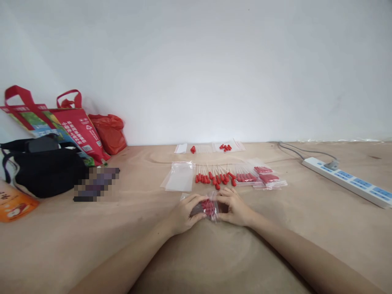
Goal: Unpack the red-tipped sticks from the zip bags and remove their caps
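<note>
My left hand (184, 212) and my right hand (234, 207) press together on a small clear zip bag (209, 208) filled with red-tipped droppers, which lies on the wooden table (128, 241). Just beyond the hands lies a row of loose droppers (216, 176) with red bulbs. Left of the row sits a stack of clear zip bags (179, 176) with nothing in them. To the right of the row, filled bags (267, 177) are piled together.
More bags with red bulbs (225, 147) lie near the white wall. A white power strip (349, 180) with its cable sits at the right. At the left stand a black bag (45, 169), a red shopping bag (75, 126) and a red plastic bag (109, 131).
</note>
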`<state>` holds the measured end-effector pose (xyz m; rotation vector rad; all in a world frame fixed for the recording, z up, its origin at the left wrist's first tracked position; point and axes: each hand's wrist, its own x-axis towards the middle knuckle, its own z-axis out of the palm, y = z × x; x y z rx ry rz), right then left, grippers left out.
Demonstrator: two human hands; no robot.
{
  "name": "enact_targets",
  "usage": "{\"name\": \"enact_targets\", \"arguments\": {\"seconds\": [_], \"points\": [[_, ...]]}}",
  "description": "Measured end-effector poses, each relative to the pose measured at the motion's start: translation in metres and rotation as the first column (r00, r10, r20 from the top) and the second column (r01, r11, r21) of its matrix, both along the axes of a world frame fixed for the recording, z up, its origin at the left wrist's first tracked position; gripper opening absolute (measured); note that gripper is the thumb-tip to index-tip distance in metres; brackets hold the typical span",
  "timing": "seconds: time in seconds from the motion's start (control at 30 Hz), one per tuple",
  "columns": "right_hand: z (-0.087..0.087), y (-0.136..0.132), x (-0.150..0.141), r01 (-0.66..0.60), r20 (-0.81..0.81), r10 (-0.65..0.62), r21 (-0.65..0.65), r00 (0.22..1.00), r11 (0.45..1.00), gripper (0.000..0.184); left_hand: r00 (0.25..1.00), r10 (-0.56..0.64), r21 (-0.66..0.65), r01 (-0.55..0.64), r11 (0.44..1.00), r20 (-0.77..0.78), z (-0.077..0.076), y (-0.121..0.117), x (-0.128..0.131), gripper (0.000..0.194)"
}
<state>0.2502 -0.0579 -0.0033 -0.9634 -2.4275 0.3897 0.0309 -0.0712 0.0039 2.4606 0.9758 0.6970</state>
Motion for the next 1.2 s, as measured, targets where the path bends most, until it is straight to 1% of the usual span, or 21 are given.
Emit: {"name": "enact_targets", "arguments": {"seconds": [0.1, 0.2, 0.27, 0.4, 0.57, 0.63, 0.77, 0.8, 0.97, 1.03, 1.1, 1.2], "points": [[0.000, -0.002, -0.004, 0.040, -0.022, -0.041, -0.046, 0.999, 0.998, 0.040, 1.000, -0.004, 0.010, 0.004, 1.000, 0.002, -0.001, 0.001, 0.002, 0.034], [-0.001, -0.002, -0.006, 0.050, -0.040, -0.054, -0.091, 0.998, 0.995, 0.031, 1.000, -0.006, 0.004, 0.006, 1.000, 0.000, 0.000, 0.000, 0.003, 0.034], [-0.001, -0.003, -0.006, 0.051, -0.056, -0.058, -0.110, 0.997, 0.993, 0.029, 1.000, -0.002, 0.001, 0.002, 1.000, 0.001, 0.001, 0.000, 0.003, 0.035], [-0.002, -0.003, -0.007, 0.023, -0.153, -0.047, -0.154, 0.987, 0.988, 0.027, 1.000, 0.008, -0.018, -0.008, 1.000, -0.009, 0.002, 0.000, 0.002, 0.035], [-0.002, -0.001, -0.004, -0.064, -0.308, -0.036, -0.308, 0.951, 0.949, 0.017, 1.000, 0.017, -0.021, -0.017, 1.000, -0.006, -0.002, 0.002, 0.000, 0.036], [-0.002, 0.001, -0.001, -0.069, -0.329, -0.033, -0.292, 0.944, 0.954, 0.016, 1.000, 0.024, -0.027, -0.024, 0.999, -0.008, -0.003, 0.002, 0.000, 0.035], [-0.001, 0.004, 0.004, -0.068, -0.274, 0.015, -0.183, 0.962, 0.981, 0.033, 0.999, 0.034, -0.045, -0.034, 0.998, -0.014, -0.001, 0.002, 0.000, 0.033], [-0.001, 0.004, 0.004, -0.066, -0.259, 0.021, -0.168, 0.966, 0.984, 0.034, 0.999, 0.034, -0.047, -0.035, 0.998, -0.014, 0.000, 0.002, 0.000, 0.033], [0.000, 0.001, 0.000, -0.033, -0.277, -0.004, -0.127, 0.961, 0.991, 0.017, 1.000, 0.020, -0.044, -0.019, 0.999, 0.009, -0.001, 0.002, 0.000, 0.033], [0.000, 0.000, 0.000, -0.017, -0.302, -0.031, -0.155, 0.953, 0.988, 0.014, 1.000, 0.021, -0.049, -0.020, 0.999, 0.009, -0.001, 0.002, 0.000, 0.032], [-0.002, 0.002, 0.003, -0.014, -0.333, -0.063, -0.226, 0.941, 0.974, 0.011, 1.000, 0.026, -0.052, -0.026, 0.998, 0.003, -0.001, 0.002, 0.001, 0.031], [-0.006, 0.005, 0.009, -0.033, -0.380, -0.095, -0.317, 0.920, 0.948, 0.014, 1.000, 0.029, -0.054, -0.029, 0.998, -0.002, 0.001, 0.002, 0.000, 0.030]]}}
